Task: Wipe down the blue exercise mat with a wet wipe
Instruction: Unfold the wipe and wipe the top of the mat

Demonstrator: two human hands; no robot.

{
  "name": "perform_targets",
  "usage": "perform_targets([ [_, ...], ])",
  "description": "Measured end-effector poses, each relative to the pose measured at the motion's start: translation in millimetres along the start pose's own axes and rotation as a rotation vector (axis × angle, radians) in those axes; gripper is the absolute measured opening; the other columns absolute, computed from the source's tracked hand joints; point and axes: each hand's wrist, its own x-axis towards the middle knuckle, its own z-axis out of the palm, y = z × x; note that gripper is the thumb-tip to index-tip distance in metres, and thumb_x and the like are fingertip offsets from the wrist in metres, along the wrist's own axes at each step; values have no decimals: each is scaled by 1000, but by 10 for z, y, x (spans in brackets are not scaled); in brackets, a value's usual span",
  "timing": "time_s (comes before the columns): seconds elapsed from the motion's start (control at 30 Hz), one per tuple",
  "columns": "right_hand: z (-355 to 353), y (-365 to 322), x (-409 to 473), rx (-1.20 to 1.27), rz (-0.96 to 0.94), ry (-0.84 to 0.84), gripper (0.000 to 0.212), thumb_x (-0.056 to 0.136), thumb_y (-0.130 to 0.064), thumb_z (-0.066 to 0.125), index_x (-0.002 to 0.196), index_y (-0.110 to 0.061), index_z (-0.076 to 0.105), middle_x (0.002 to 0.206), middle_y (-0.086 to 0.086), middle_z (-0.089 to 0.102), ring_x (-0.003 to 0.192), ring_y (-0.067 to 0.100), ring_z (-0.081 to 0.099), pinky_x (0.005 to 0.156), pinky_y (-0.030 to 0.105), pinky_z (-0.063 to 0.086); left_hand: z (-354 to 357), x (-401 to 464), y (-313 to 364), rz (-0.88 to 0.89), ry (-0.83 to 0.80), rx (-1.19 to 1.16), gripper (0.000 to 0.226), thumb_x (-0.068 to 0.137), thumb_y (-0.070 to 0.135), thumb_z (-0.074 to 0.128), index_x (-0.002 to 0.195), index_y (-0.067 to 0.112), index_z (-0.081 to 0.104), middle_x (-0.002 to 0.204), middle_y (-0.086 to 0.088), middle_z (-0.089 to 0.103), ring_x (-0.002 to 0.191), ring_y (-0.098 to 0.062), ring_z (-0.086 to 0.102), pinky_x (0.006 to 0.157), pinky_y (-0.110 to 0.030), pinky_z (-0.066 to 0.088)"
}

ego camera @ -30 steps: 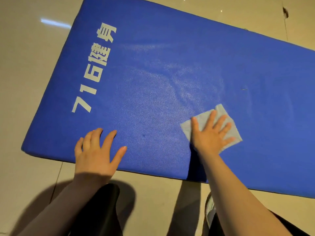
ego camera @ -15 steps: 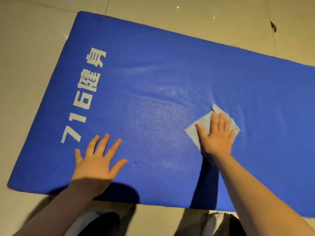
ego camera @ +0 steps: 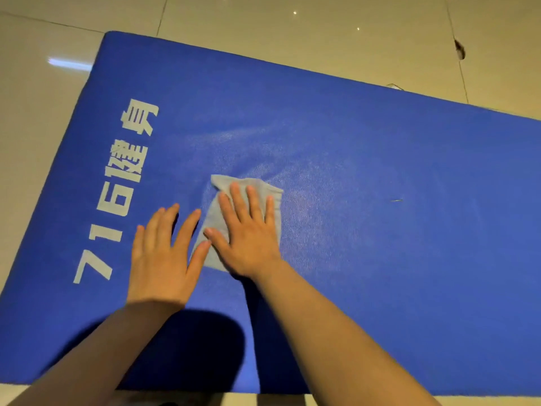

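The mat [ego camera: 366, 230] lies on the floor [ego camera: 322, 33], its long axis running from the left of the frame to the right edge. The wipe [ego camera: 213, 221] sits left of centre, flat under the right hand [ego camera: 248, 238], whose straight, slightly spread fingers press it down. The left hand [ego camera: 161, 259] rests flat just beside it, fingers spread, thumb touching the wipe's edge. Most unwiped mat probably lies rightward, so the right hand is better placed.

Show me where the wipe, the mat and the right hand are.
wipe [ego camera: 248, 184]: head view, its far edge beyond the fingertips.
mat [ego camera: 395, 259]: head view, bare blue surface.
right hand [ego camera: 248, 238]: head view, back of the hand.
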Motion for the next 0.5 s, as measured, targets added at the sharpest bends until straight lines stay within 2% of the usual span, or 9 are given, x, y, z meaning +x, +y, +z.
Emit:
perform_targets([
  [0.07,-74,214,81,-13,-94,29,68,93,-58,25,151,-23,35,161,3,23,150,25,13,120,49,-1,-73,251,6,-62,1,-30,69,95,58,20,150,20,35,157,-16,26,145,-37,19,114,-61,17],
  [0.13,-209,612,64,-78,-30,33,70,92,-62,21,153,-28,28,162,-2,13,149,18,5,119,44,-4,-110,488,-1,-90,-14,6,66,98,63,16,155,29,16,163,-10,6,150,-30,2,115,-61,6],
  [0.2,-388,1087,-25,-117,179,14,74,89,-68,10,155,-34,10,160,-9,-8,147,12,-14,116,40,-16,-123,719,-11,-105,-72,75,69,91,68,12,151,40,-6,163,-3,-14,149,-22,-15,112,-66,-1],
  [0.23,-481,1321,-78,-117,310,20,73,90,-69,11,155,-36,4,160,-10,-12,147,12,-18,115,40,-18,-131,816,-20,-124,-99,111,71,87,72,12,147,45,-15,161,-1,-22,147,-19,-21,110,-70,-2],
  [0.33,-741,1854,-209,-50,717,93,68,98,-63,21,156,-34,0,164,-4,-9,150,17,-12,119,49,-12,-148,1013,-68,-227,-189,176,78,78,84,8,139,52,-28,157,0,-33,144,-21,-31,104,-77,-1],
  [0.4,-814,1985,-197,-16,931,147,67,99,-58,20,157,-28,1,165,2,-5,150,21,-8,118,54,-7,-164,1054,-81,-310,-278,143,84,70,90,5,136,54,-32,153,0,-40,142,-24,-35,104,-78,0],
  [0.5,-748,1813,48,-5,1048,192,67,101,-55,19,157,-23,-1,164,7,-5,150,27,-9,118,56,-7,-204,1088,-84,-333,-356,59,85,67,92,9,131,56,-35,148,1,-47,139,-24,-39,103,-77,-4],
])
